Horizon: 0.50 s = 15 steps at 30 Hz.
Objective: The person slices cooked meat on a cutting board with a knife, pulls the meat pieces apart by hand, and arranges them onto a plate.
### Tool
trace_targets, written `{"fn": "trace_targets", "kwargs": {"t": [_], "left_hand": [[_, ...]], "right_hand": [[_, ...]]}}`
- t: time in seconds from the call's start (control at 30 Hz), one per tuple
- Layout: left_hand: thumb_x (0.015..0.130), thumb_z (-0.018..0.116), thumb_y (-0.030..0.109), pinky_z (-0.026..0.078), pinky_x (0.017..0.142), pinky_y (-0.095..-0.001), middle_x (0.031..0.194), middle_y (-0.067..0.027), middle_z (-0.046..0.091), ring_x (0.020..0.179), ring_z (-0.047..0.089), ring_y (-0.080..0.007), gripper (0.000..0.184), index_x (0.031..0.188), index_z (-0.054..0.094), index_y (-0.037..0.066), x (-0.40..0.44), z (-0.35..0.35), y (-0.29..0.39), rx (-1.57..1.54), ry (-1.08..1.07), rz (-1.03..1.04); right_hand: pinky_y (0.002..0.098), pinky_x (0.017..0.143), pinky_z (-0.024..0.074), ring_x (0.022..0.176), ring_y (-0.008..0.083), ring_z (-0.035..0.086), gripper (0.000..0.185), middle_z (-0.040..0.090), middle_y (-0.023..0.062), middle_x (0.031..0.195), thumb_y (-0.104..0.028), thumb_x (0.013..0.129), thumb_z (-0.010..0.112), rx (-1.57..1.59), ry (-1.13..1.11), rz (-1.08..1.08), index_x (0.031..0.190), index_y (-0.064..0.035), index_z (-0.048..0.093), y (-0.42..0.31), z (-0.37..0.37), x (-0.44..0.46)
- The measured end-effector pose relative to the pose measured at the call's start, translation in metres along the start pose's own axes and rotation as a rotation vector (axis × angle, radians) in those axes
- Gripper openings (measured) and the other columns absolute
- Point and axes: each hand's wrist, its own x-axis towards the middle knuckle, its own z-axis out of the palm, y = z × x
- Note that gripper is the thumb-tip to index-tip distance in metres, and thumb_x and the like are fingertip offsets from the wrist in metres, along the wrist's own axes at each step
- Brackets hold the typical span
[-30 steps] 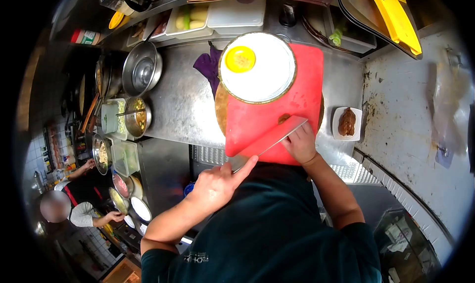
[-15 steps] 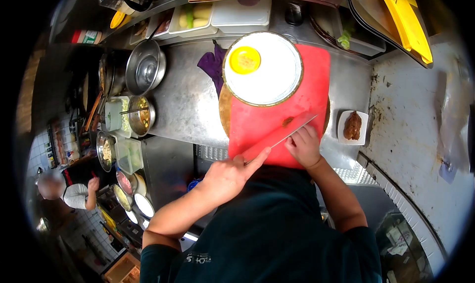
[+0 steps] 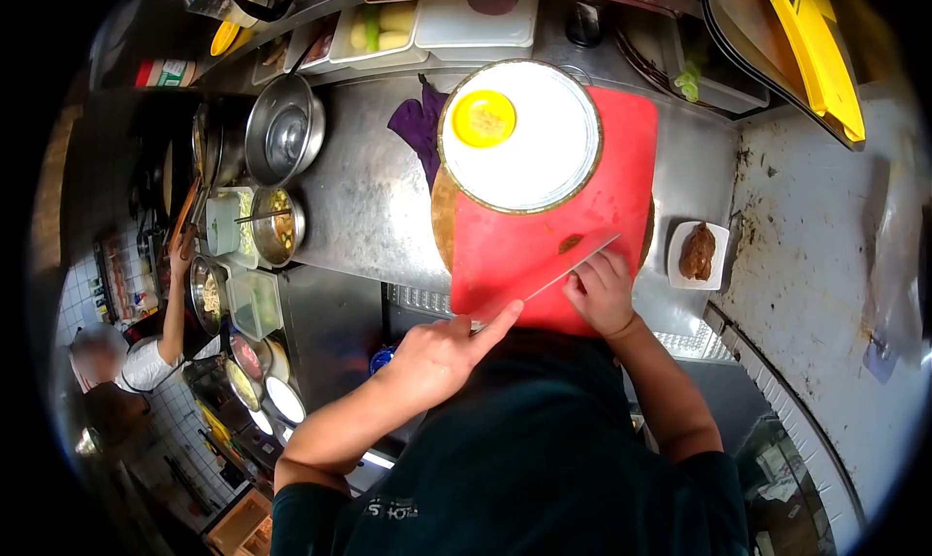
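Note:
A knife (image 3: 571, 269) lies diagonally over the red cutting board (image 3: 485, 255), its thin blade pointing to the upper right. My left hand (image 3: 451, 350) is wrapped round its handle, the index finger stretched along the knife. Beside the blade's far end is my right hand (image 3: 604, 292), fingers curled and close together; what they hold, if anything, is hidden. Just beyond the blade, a small brown piece of food (image 3: 570, 243) rests on the board. A large round white plate (image 3: 544, 172) sits on the board's far part, bearing a yellow dish (image 3: 483, 119) with crumbly contents.
A square white dish (image 3: 712, 276) with a brown piece of meat (image 3: 697, 250) stands at the right by the wall. Metal bowls (image 3: 283, 134) and food tubs (image 3: 254, 303) line the left. A purple cloth (image 3: 419, 129) lies near the plate. A co-worker (image 3: 146, 362) is at far left.
My hands and the knife have barely shifted, with the blade slightly lower in view. The co-worker at far left has stretched an arm up toward the bowls.

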Motion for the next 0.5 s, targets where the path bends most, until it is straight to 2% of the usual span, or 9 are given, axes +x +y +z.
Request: {"fn": "trace_targets", "kwargs": {"t": [0.07, 0.17, 0.4, 0.5], "left_hand": [[0.082, 0.063, 0.0, 0.061, 0.057, -0.0415, 0.077, -0.0151, 0.061, 0.061, 0.068, -0.0289, 0.097, 0.172, 0.036, 0.017, 0.006, 0.003, 0.001, 0.007, 0.019, 0.014], [0.082, 0.063, 0.0, 0.061, 0.056, -0.0419, 0.076, -0.0143, 0.06, 0.06, 0.068, -0.0285, 0.096, 0.172, 0.037, 0.017, 0.012, 0.011, -0.002, 0.015, -0.006, 0.004], [0.082, 0.063, 0.001, 0.061, 0.056, -0.0433, 0.076, -0.0136, 0.059, 0.06, 0.068, -0.0297, 0.095, 0.172, 0.038, 0.02, 0.038, 0.044, -0.014, 0.007, 0.018, 0.015], [0.082, 0.062, 0.0, 0.061, 0.057, -0.044, 0.078, -0.0137, 0.059, 0.062, 0.068, -0.0305, 0.095, 0.172, 0.039, 0.022, 0.056, 0.069, -0.023, 0.0, 0.142, 0.059]], "right_hand": [[0.0445, 0.094, 0.057, 0.107, 0.0354, 0.067, 0.04, 0.07, 0.0126, 0.116, 0.001, 0.07, 0.079, 0.013, -0.012, 0.006, 0.109, -0.0044, 0.073, 0.0, -0.001, 0.0], [0.042, 0.094, 0.0551, 0.109, 0.0323, 0.065, 0.038, 0.072, 0.0094, 0.118, -0.001, 0.072, 0.076, 0.01, 0.002, 0.022, 0.11, -0.0053, 0.076, 0.0, 0.001, -0.001], [0.0423, 0.095, 0.0553, 0.111, 0.032, 0.066, 0.036, 0.072, 0.0091, 0.118, -0.002, 0.073, 0.078, 0.024, -0.012, 0.014, 0.108, -0.0052, 0.075, 0.003, 0.0, 0.0], [0.0428, 0.094, 0.0554, 0.109, 0.032, 0.067, 0.035, 0.072, 0.0094, 0.117, -0.002, 0.073, 0.078, 0.018, -0.009, 0.016, 0.107, -0.0052, 0.074, 0.003, -0.001, -0.001]]}}
